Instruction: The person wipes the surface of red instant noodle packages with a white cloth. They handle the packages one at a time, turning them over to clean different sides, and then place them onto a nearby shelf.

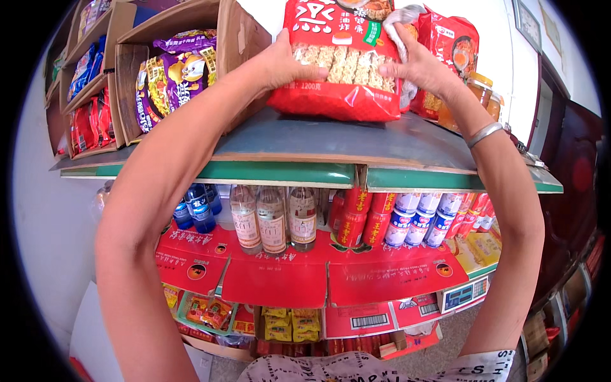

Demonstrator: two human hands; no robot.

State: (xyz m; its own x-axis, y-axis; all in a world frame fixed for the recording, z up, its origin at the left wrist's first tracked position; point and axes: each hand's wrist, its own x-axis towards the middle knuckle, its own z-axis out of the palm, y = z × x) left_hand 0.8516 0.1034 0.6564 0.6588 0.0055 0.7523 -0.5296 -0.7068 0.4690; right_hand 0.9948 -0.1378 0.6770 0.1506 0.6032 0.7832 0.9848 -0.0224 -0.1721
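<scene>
Between my two hands is a large red pack of instant noodles (343, 98), with noodle cakes showing through a clear window. It stands roughly upright at the top board (305, 141) of the shelf; whether its base bears on the board I cannot tell. My left hand (281, 67) grips the pack's left side, thumb across the front. On the other side, my right hand (422, 67) presses the pack with its thumb and also holds a greyish-white cloth (407, 93). A similar red noodle pack (441, 47) stands behind my right hand.
Cardboard boxes (241, 43) with purple noodle packs (176, 79) stand at left. Jars with yellow lids (479, 90) are by my right forearm. Below the green shelf edge (267, 173) are clear glass bottles (272, 224), red cans (351, 227) and blue-and-white cans (398, 229). A dark door (575, 157) is at right.
</scene>
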